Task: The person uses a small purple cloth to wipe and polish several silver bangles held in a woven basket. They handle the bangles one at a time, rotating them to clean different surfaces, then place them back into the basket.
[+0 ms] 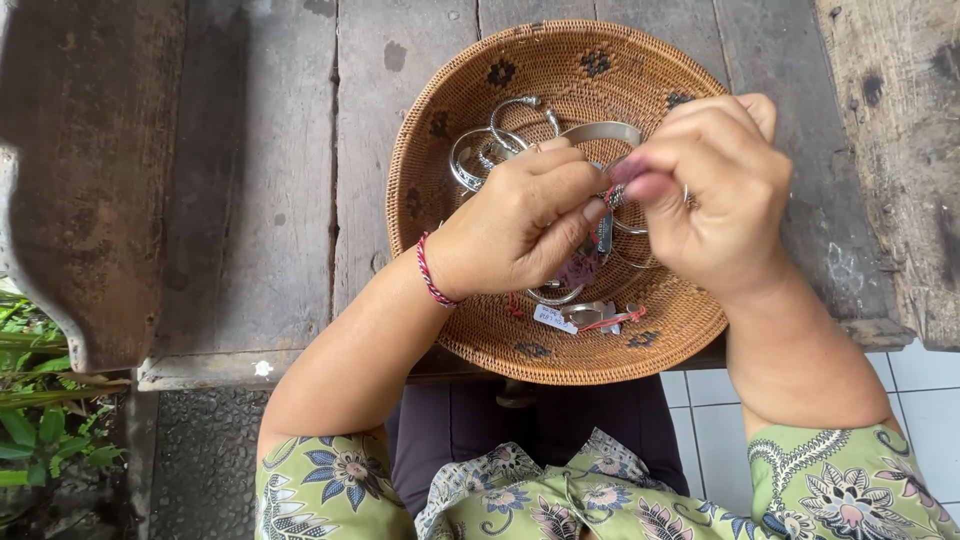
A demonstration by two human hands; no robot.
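A round woven rattan basket with dark flower marks sits on a weathered wooden table. Inside lie several silver bangles and small paper price tags on red threads. Both my hands hover over the basket's middle. My left hand, with a red braided cord on its wrist, pinches one side of a small silver ring-like piece. My right hand pinches that same piece from the other side, thumb and forefinger closed on it. A tag dangles below it. Much of the piece is hidden by my fingers.
The grey plank table extends left of the basket. A dark worn wooden slab lies at far left, another rough plank at right. Green plants show at lower left, white floor tiles at lower right.
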